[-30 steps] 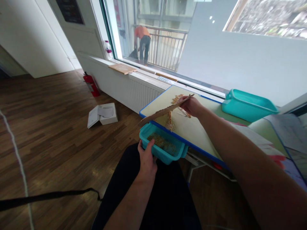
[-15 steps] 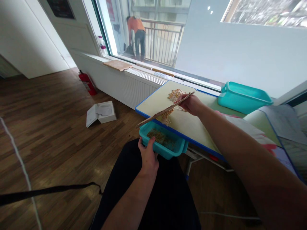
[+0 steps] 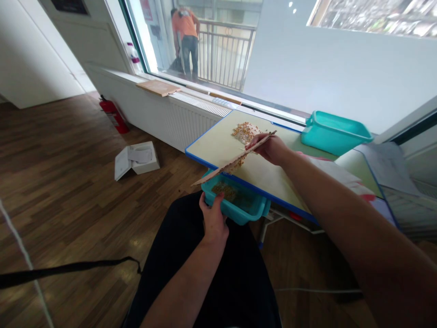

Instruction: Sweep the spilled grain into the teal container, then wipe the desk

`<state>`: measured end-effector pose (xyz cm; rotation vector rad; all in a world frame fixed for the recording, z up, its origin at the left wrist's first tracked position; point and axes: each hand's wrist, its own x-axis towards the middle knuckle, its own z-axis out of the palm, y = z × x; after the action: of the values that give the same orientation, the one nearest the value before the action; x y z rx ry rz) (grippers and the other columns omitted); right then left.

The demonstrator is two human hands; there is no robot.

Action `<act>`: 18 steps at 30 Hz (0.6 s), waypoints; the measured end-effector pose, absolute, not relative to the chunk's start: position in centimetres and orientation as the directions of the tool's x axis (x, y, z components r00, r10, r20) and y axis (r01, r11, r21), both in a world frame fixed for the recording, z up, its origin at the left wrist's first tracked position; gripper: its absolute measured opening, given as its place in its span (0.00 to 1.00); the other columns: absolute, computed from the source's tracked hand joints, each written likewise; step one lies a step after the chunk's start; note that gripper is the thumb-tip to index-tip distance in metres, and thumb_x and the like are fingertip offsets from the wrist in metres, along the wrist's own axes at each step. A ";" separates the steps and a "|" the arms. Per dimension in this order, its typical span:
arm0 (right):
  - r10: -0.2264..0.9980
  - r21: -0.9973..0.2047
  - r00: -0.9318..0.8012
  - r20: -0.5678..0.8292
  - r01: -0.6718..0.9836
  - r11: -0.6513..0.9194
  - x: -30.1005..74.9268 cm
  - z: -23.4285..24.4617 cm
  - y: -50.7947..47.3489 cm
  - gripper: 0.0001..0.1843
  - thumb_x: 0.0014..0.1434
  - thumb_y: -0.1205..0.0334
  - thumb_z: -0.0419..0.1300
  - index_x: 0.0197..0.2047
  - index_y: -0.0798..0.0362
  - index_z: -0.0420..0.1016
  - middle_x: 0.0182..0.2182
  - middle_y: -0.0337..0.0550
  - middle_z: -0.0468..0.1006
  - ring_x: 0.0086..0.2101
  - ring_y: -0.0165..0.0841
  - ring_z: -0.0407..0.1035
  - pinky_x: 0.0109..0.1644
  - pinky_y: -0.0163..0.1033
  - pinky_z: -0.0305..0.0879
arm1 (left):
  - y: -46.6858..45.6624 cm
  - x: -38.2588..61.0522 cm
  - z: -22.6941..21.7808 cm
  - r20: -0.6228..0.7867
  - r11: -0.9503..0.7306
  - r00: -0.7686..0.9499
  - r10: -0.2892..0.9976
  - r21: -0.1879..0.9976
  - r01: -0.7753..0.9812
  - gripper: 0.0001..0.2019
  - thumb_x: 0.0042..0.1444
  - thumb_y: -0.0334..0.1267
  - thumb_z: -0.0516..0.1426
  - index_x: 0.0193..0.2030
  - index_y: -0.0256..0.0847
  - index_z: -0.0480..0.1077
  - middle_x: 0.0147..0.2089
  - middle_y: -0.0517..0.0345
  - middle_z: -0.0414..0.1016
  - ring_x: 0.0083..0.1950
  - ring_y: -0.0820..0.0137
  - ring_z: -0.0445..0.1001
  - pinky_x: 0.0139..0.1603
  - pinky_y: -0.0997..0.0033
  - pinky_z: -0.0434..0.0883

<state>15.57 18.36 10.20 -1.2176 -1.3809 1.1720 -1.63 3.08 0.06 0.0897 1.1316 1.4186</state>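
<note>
My left hand [image 3: 215, 216] grips the near left side of a small teal basin [image 3: 241, 217], thumb over the rim and fingers at the outer wall. Small greenish-brown grains [image 3: 225, 191] lie inside it. The basin sits at the table's near edge, above my lap. Closed on a thin brown board [image 3: 225, 165], my right hand [image 3: 268, 148] holds it nearly edge-on over the table, its far left end above the basin's rim. Behind the board a pile of yellow kernels with pale bits [image 3: 245, 132] is spread on the table [image 3: 211, 141]; more lie near the edge, partly hidden.
A larger teal tub [image 3: 337, 134] stands at the table's back right, beside papers [image 3: 341, 175]. A radiator [image 3: 184, 120] runs under the window. On the floor are an open white box [image 3: 145, 159] and a red fire extinguisher [image 3: 114, 117]. A person [image 3: 186, 36] bends outside the window.
The view has shifted a little. The board has tilted, showing more of its face, and its left end hangs lower over the basin. Both hands keep their hold.
</note>
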 end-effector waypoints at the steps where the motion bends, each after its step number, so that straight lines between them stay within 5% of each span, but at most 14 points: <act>1: 0.994 -0.993 -0.099 0.037 0.112 0.048 15.6 10.3 18.2 0.08 0.46 0.59 0.59 0.20 0.51 0.66 0.22 0.44 0.71 0.29 0.35 0.70 0.33 0.41 0.66 | 3.0 -1.5 0.1 -0.556 0.239 -0.239 0.796 0.652 -0.720 0.36 0.47 0.39 0.66 0.61 0.56 0.55 0.48 0.55 0.73 0.41 0.66 0.76 0.34 0.68 0.74; 18: 0.985 -0.997 -0.170 0.037 0.055 0.047 17.4 10.3 15.7 0.12 0.42 0.57 0.66 0.18 0.49 0.67 0.22 0.43 0.72 0.33 0.37 0.72 0.47 0.46 0.71 | 2.6 -0.5 0.4 -0.544 0.219 -0.238 0.804 0.644 -0.733 0.30 0.48 0.35 0.65 0.56 0.54 0.59 0.50 0.57 0.73 0.46 0.66 0.75 0.39 0.67 0.75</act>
<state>17.41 15.70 10.26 -1.1361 -1.3968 1.2728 -0.46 2.64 0.40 0.0859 1.1043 1.4365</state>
